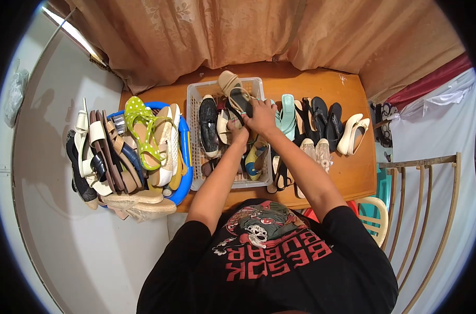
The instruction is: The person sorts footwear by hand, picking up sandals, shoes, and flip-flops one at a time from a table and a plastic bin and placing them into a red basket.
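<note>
Against right hand (261,116) — beige sandal (238,94)

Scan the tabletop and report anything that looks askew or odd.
The blue tub at left looks overfilled: shoes heap above its rim, and a plastic-wrapped shoe juts over its near edge. I see no clear spill or damage.

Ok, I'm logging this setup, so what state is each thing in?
White basket: open-topped, holding shoes
Blue tub: heaped above its rim with footwear
Beige sandal: tilted, over the white basket
Right hand: touching the beige sandal, grip unclear
Left hand: over the white basket, grip unclear
Cream flats: upright, side by side
Black flip-flops: lying side by side
Curtain: hanging drawn
</note>
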Available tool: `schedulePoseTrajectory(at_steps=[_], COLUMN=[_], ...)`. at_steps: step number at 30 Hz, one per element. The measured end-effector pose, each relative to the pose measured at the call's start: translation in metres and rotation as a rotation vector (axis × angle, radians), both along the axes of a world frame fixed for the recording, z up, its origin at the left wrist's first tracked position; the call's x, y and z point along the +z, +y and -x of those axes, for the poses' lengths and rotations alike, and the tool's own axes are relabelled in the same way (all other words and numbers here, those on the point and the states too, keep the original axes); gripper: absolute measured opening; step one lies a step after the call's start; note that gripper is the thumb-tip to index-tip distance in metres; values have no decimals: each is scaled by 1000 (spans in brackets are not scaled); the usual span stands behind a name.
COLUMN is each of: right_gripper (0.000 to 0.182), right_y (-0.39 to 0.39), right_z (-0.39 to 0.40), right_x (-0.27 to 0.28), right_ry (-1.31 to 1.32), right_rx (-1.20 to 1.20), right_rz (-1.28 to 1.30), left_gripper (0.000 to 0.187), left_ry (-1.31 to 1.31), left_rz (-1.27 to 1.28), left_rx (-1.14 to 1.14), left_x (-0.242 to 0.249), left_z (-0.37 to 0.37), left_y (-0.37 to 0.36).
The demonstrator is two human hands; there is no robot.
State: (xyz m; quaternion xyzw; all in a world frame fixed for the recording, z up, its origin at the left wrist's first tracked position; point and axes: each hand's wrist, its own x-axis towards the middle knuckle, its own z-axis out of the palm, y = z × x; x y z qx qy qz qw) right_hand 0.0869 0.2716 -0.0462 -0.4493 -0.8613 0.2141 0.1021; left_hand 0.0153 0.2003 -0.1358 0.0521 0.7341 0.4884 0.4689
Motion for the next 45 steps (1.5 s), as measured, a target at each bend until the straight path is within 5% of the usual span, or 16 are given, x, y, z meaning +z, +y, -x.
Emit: schedulePoseTrajectory(at_steps=[2, 4, 5, 7, 12, 18, 21, 22, 25, 32, 33, 36, 37, 40, 41, 45], right_gripper=[57, 44, 43, 43, 36, 21, 19, 19, 22, 26, 35, 46, 66, 84, 95, 107], right_y=[-3, -2, -2, -7, -34, -32, -21, -14, -4, 18, 32, 36, 40, 41, 42, 45], right_z=[3, 11, 16, 28, 38, 7, -24, -32, -59, -46, -32, 0, 15, 41, 43, 50], right_x=[4, 7, 9, 8, 6, 3, 5, -11, -23, -36, -72, -58, -68, -120, -126, -95], right_ry=[19, 360, 445, 467, 245, 723, 936, 930, 777, 531, 490, 248, 152, 26, -27, -246], right_rx=[70, 269, 326, 399, 685, 567, 362, 365, -132, -30, -41, -18, 73, -100, -147, -9], right_rz=[-88, -93, -90, -59, 171, 399, 86, 85, 403, 504, 508, 629, 645, 487, 570, 725], left_gripper=[96, 92, 72, 50, 49, 47, 45, 55, 73, 60, 59, 54, 54, 52, 52, 57], left_ry=[-54, -102, -167, -315, -314, -332, -419, -387, -154, -166, -140, 45, 49, -72, -297, -780], left_rz=[-141, -279, -325, -371, -439, -540, -438, -492, -335, -306, -299, -275, -285, -291, -340, -522], left_rx=[-18, -37, 11, 100, 183, 281, 222, 210, 110, 157, 167, 248, 246, 263, 269, 324], left_x=[-13, -20, -23, -18, -15, -7, 16, 21, 55, 48, 48, 62, 65, 66, 65, 94], left_z=[5, 2, -3, -10, -21, -25, -11, -10, -11, -7, -11, -28, -26, -25, -20, -11], left_y=[-7, -15, -16, -18, -30, -45, -58, -60, -71, -102, -108, -132, -142, -182, -193, -203])
